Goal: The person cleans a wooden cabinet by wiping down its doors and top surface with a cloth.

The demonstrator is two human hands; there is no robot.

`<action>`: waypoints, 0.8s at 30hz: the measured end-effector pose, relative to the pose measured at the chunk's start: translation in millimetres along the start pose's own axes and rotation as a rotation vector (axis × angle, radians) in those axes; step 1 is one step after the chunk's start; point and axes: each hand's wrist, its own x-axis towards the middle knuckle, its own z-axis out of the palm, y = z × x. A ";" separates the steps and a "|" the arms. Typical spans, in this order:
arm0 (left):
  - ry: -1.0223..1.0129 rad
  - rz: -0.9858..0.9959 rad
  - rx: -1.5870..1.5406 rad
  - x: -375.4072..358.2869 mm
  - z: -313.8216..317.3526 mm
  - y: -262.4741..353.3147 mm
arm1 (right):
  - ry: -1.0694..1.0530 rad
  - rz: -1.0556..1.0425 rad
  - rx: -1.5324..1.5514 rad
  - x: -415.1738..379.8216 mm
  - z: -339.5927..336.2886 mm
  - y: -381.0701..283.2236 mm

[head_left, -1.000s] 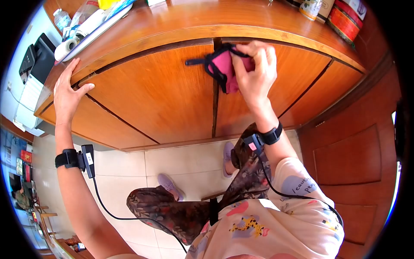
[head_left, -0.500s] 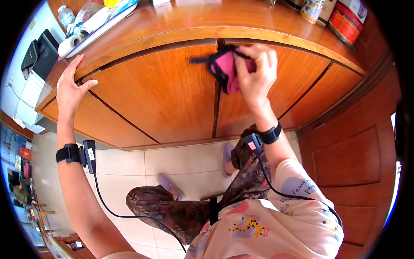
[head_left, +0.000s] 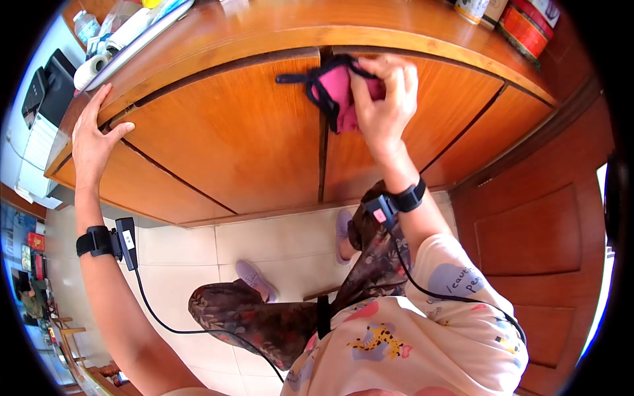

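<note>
Pinched in my right hand (head_left: 386, 99) is a pink cloth (head_left: 335, 89) with black edging and a black strap sticking out to the left. The cloth lies against the upper front of the wooden cabinet (head_left: 231, 132), over the gap between two door panels. At the cabinet's left corner my left hand (head_left: 96, 135) rests on the top edge, its fingers and thumb spread, holding nothing. Both wrists wear black straps with small cabled devices.
On the cabinet top stand a white roll (head_left: 91, 71), a plastic bottle (head_left: 86, 26) and a red tin (head_left: 525, 30). A brown wooden door (head_left: 528, 231) is at the right. My feet stand on the tiled floor (head_left: 172, 247).
The view has shifted a little, so the cabinet and both hands appear slightly further left and higher. My right hand still grips the cloth at the door gap.
</note>
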 end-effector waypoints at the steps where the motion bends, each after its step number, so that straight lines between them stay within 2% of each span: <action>1: 0.003 -0.006 0.003 -0.7 -1.3 -0.1 | -0.034 0.050 -0.006 -10.7 -3.4 -1.9; 4: -0.027 -0.033 0.028 -0.1 -0.1 0.1 | -0.064 0.069 -0.013 -17.5 -5.8 -3.5; 6: -0.021 0.036 -0.049 1.7 1.2 -6.9 | -0.035 -0.014 -0.019 -2.6 -3.1 -1.7; 11: -0.025 0.016 -0.052 1.8 3.2 -10.9 | 0.092 0.050 0.032 -2.9 10.5 -0.7; 13: 0.008 0.045 0.032 1.5 2.8 -9.2 | 0.007 0.063 0.045 -29.4 5.2 -4.5; 16: 0.018 0.053 0.087 0.2 4.7 -12.2 | -0.230 0.051 0.121 -72.1 -6.0 -13.0; 19: 0.003 0.106 -0.023 1.8 3.5 -14.5 | -0.109 0.020 0.230 -56.4 -12.3 -25.3; 21: 0.018 0.163 -0.024 3.8 3.1 -20.4 | -0.036 -0.168 0.270 -20.8 -7.1 -38.5; 24: 0.064 0.174 0.070 0.9 3.9 -16.9 | 0.037 -0.297 0.268 8.7 17.6 -59.9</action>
